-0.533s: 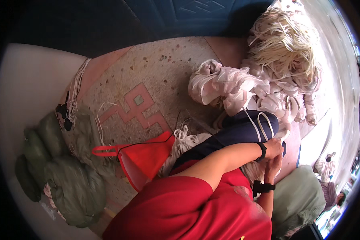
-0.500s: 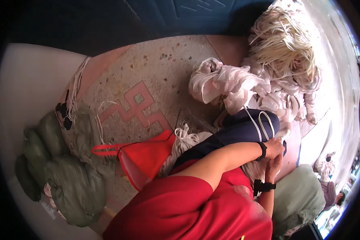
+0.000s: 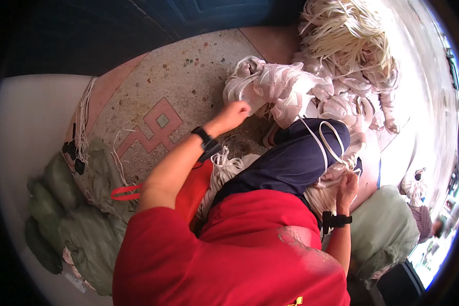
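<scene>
My left hand (image 3: 234, 115) is raised over the floor, fingers curled closed, beside the near left end of a pile of pale pink-white shoe uppers (image 3: 278, 84). Whatever it may pinch is too small to make out. Low by my knee, my right hand (image 3: 347, 187) is closed at the edge of a white shoe upper (image 3: 332, 176), partly hidden by my leg and fingers. A cream shoelace (image 3: 319, 145) loops across my dark blue trouser leg and runs down toward that hand.
A heap of cream laces (image 3: 349, 33) tops the pile. Left of my leg are a red bag (image 3: 195, 191) and a bundle of white laces (image 3: 227, 166). Green sacks (image 3: 92, 250) stand at left, another green sack (image 3: 385, 234) at right. A dark blue door (image 3: 209, 15) closes the far side.
My left hand has left my right hand and swung up and left to the pile's near end. My right hand stays by the knee. The view has shifted slightly.
</scene>
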A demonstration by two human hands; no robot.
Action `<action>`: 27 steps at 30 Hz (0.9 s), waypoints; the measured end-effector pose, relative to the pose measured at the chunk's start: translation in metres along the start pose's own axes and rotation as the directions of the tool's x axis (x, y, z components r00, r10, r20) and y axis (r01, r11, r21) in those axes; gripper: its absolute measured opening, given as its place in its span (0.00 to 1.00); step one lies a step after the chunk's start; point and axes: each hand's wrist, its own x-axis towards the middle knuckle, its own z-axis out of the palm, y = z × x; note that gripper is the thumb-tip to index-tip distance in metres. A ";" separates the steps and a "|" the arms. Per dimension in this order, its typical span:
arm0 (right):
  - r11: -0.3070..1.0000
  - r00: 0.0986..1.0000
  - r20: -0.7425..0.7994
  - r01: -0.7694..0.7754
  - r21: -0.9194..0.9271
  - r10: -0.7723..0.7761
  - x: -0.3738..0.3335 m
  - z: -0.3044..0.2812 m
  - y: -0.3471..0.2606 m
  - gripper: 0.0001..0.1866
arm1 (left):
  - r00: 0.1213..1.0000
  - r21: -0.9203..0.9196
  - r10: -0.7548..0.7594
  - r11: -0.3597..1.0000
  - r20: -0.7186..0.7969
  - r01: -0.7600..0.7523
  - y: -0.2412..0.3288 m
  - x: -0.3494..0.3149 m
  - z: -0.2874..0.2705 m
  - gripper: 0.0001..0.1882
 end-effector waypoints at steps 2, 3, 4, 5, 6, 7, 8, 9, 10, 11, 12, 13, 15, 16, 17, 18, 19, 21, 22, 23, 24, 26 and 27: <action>1.000 1.000 0.012 -0.008 0.002 0.008 0.000 0.000 -0.001 0.03 | 0.991 0.032 -0.127 0.991 -0.034 0.128 -0.023 -0.032 -0.013 0.06; 1.000 1.000 0.005 -0.008 0.025 0.007 0.000 0.000 -0.002 0.03 | 0.982 0.014 -0.184 0.983 -0.036 0.185 -0.033 -0.049 -0.015 0.06; 1.000 1.000 -0.005 0.011 0.018 -0.011 0.000 0.000 -0.003 0.03 | 0.974 0.057 -0.225 0.972 -0.034 0.227 -0.041 -0.064 -0.016 0.06; 1.000 1.000 -0.008 0.012 0.024 -0.012 0.000 0.000 -0.004 0.03 | 0.963 0.063 -0.268 0.961 -0.032 0.270 -0.048 -0.078 -0.016 0.06; 0.999 0.999 0.032 -0.043 0.030 0.042 0.000 -0.001 -0.005 0.03 | 0.965 0.102 -0.259 0.959 -0.045 0.263 -0.055 -0.091 -0.013 0.06; 0.994 0.994 0.051 -0.096 0.049 0.093 0.000 -0.001 -0.006 0.04 | 0.954 0.096 -0.297 0.949 -0.046 0.300 -0.061 -0.101 -0.011 0.06; 0.996 0.996 0.046 -0.080 0.050 0.078 0.000 -0.001 -0.007 0.04 | 0.954 0.123 -0.295 0.946 -0.058 0.300 -0.066 -0.110 -0.007 0.06; 0.996 0.995 0.059 -0.087 0.037 0.085 0.000 -0.001 -0.008 0.04 | 0.936 0.108 -0.348 0.930 -0.049 0.352 -0.071 -0.117 -0.004 0.06; 0.998 0.998 0.024 -0.052 0.022 0.051 0.001 -0.001 -0.008 0.03 | 0.926 0.099 -0.376 0.920 -0.046 0.378 -0.076 -0.122 0.000 0.06; 1.000 1.000 -0.010 -0.018 0.006 0.018 0.001 0.000 -0.009 0.03 | 0.914 0.086 -0.405 0.910 -0.030 0.406 -0.080 -0.126 0.003 0.06; 1.000 1.000 -0.017 0.000 -0.015 -0.001 0.001 0.000 -0.009 0.03 | 0.916 0.118 -0.400 0.909 -0.030 0.401 -0.083 -0.128 0.006 0.06; 1.000 1.000 -0.021 -0.001 -0.014 0.001 0.000 0.000 -0.009 0.03 | 0.904 0.106 -0.428 0.898 -0.012 0.427 -0.085 -0.129 0.008 0.06; 0.999 1.000 -0.023 0.012 -0.051 -0.013 0.000 0.001 -0.010 0.03 | 0.911 0.134 -0.412 0.902 -0.020 0.411 -0.087 -0.128 0.012 0.06; 0.999 1.000 -0.026 0.010 -0.049 -0.012 0.000 0.001 -0.010 0.03 | 0.902 0.117 -0.432 0.895 -0.010 0.430 -0.087 -0.126 0.013 0.06; 0.998 0.999 -0.030 0.018 -0.053 -0.019 0.000 0.001 -0.010 0.03 | 0.912 0.136 -0.409 0.903 -0.023 0.408 -0.087 -0.124 0.013 0.06; 0.999 0.999 -0.047 0.024 -0.041 -0.025 0.000 0.001 -0.010 0.03 | 0.908 0.138 -0.420 0.898 -0.015 0.418 -0.086 -0.122 0.013 0.06; 0.998 0.999 -0.036 0.023 -0.054 -0.025 0.000 0.001 -0.010 0.03 | 0.898 0.122 -0.440 0.891 -0.005 0.437 -0.086 -0.121 0.013 0.06; 1.000 0.999 -0.039 0.007 -0.014 -0.008 0.000 0.002 -0.011 0.03 | 0.900 0.133 -0.435 0.891 -0.022 0.434 -0.084 -0.119 0.012 0.06; 1.000 0.999 -0.037 0.005 -0.017 -0.006 0.000 0.002 -0.012 0.03 | 0.903 0.125 -0.429 0.894 -0.035 0.429 -0.084 -0.118 0.012 0.06; 1.000 0.999 -0.042 0.021 -0.019 -0.022 0.000 0.002 -0.013 0.03 | 0.906 0.119 -0.421 0.898 -0.051 0.424 -0.084 -0.118 0.011 0.07; 0.999 0.998 -0.048 0.038 -0.019 -0.039 0.000 0.002 -0.014 0.03 | 0.905 0.119 -0.421 0.898 -0.050 0.424 -0.085 -0.118 0.011 0.07; 0.999 0.999 -0.045 0.025 -0.022 -0.026 0.000 0.002 -0.015 0.03 | 0.897 0.112 -0.439 0.890 -0.046 0.441 -0.087 -0.119 0.012 0.07; 1.000 0.998 -0.054 0.025 -0.009 -0.025 0.000 0.002 -0.015 0.03 | 0.901 0.134 -0.431 0.891 -0.050 0.434 -0.089 -0.119 0.012 0.07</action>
